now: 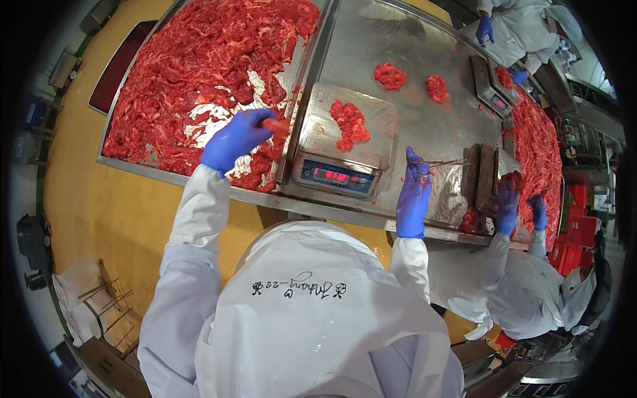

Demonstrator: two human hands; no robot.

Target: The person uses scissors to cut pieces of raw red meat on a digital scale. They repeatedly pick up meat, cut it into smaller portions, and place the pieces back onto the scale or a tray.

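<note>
My left hand (236, 140), in a blue glove, pinches a strip of raw red meat (276, 126) at the right edge of a large heap of meat (212, 50) in a metal tray. Just right of it, a bench scale (313, 132) with a lit red display carries a clump of meat (349, 123) on its steel plate. Right of the scale, my blue-gloved right hand (414, 199) is closed around a slim metal tool (448, 162) with thin prongs pointing right. Whether it is scissors or tweezers I cannot tell.
Two meat clumps (389, 76) lie on the steel table (424, 40) beyond the scale. At right a co-worker's gloved hands (507, 205) work by a second meat heap (536, 142). Another person (524, 30) stands across the table near a second scale (490, 86).
</note>
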